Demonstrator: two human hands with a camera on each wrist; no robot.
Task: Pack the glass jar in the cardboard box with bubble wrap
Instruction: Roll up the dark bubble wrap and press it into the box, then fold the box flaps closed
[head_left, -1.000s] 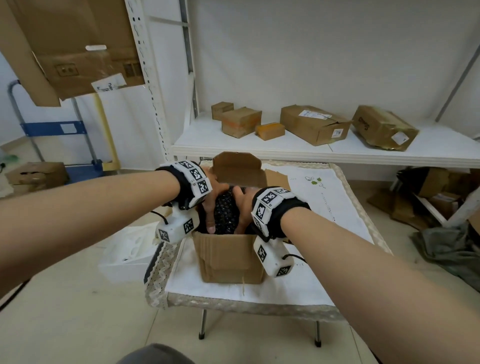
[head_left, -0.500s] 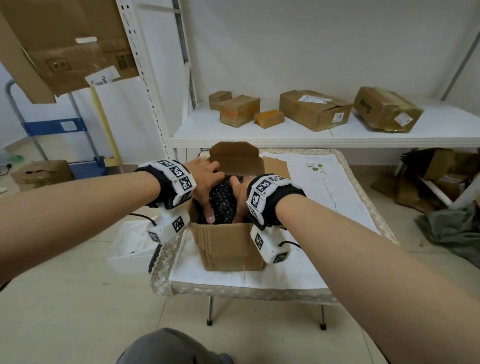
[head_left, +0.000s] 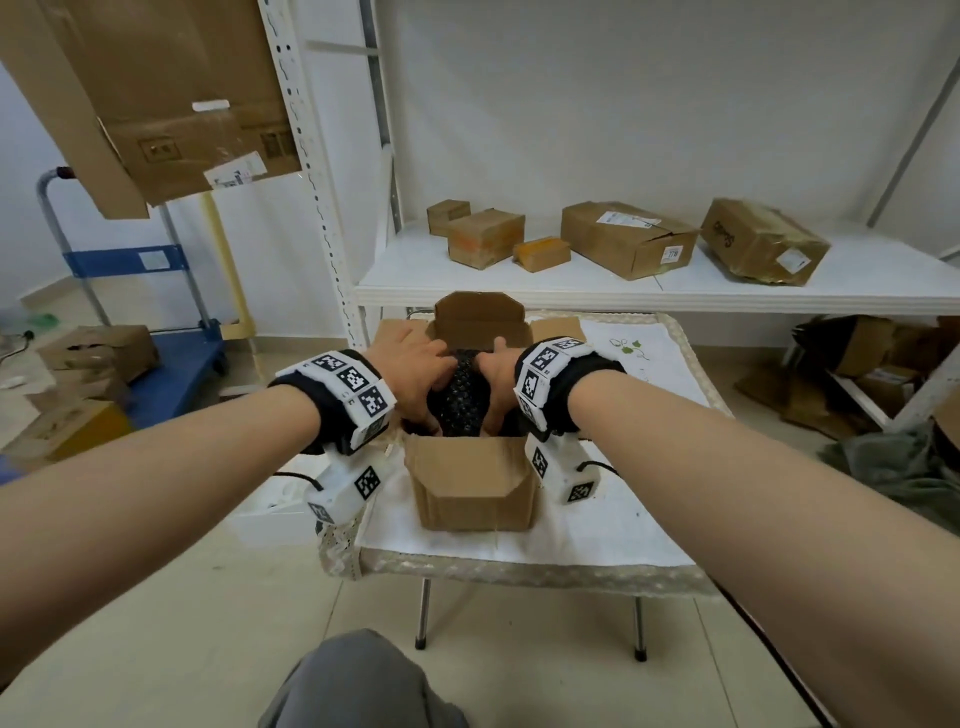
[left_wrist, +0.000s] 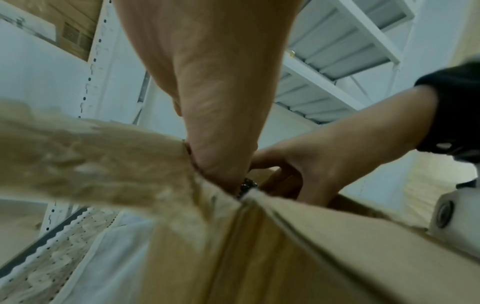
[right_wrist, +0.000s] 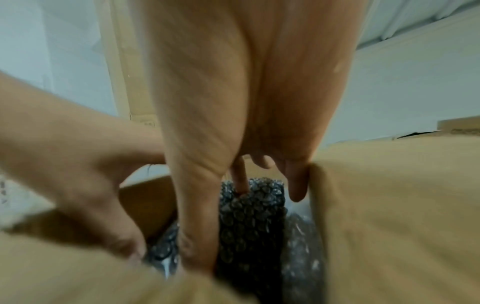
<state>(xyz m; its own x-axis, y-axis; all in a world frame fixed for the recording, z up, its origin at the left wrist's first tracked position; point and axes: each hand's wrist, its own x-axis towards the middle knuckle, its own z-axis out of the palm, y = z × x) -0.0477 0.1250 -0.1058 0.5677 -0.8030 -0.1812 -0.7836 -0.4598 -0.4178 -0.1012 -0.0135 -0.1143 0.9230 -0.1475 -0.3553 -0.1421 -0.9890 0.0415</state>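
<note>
Small folding table (head_left: 597, 566) with a white cloth (head_left: 613, 519) edged in lace. White shelf (head_left: 623, 283) behind it — five closed cardboard parcels (head_left: 626, 238), two of them bearing labels. Large flattened carton (head_left: 156, 98) hanging upper left. Blue platform trolley (head_left: 171, 358) at left, brown boxes (head_left: 98, 351) beside it. More boxes (head_left: 878, 364) under the shelf at right — grey fabric (head_left: 898, 467) nearby.

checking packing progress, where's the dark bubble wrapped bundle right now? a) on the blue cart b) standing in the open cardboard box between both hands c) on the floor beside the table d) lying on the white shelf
b: the dark bubble-wrapped bundle stands in the open cardboard box, with the left hand and right hand on either side of it.
</note>
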